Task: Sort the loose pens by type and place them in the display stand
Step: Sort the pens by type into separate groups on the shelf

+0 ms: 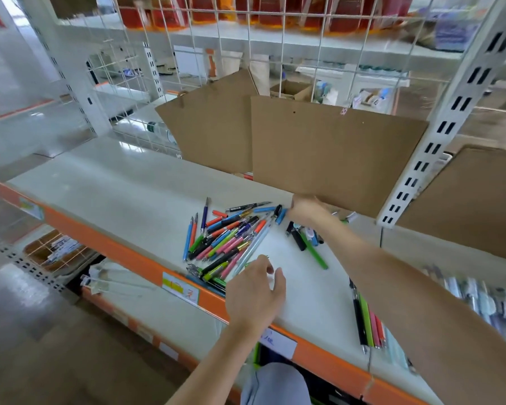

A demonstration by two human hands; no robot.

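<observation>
A pile of loose pens (225,241) in blue, orange, pink, green and black lies on the white shelf (114,194). My right hand (307,209) reaches to the pile's far end, and its curled fingers pinch the end of a blue pen (281,216). My left hand (254,290) hovers over the pile's near end with loosely curled fingers and holds nothing. A smaller group of pens (304,238), one of them long and green, lies under my right forearm. A tidy row of pens (367,320) lies side by side at the right. I see no display stand.
Brown cardboard sheets (327,153) lean against the wire grid behind the pile. A white slotted upright (415,171) stands at the right. Packaged pens (479,296) lie at the far right. The shelf's orange front edge (105,244) carries labels. A basket (53,252) sits below left.
</observation>
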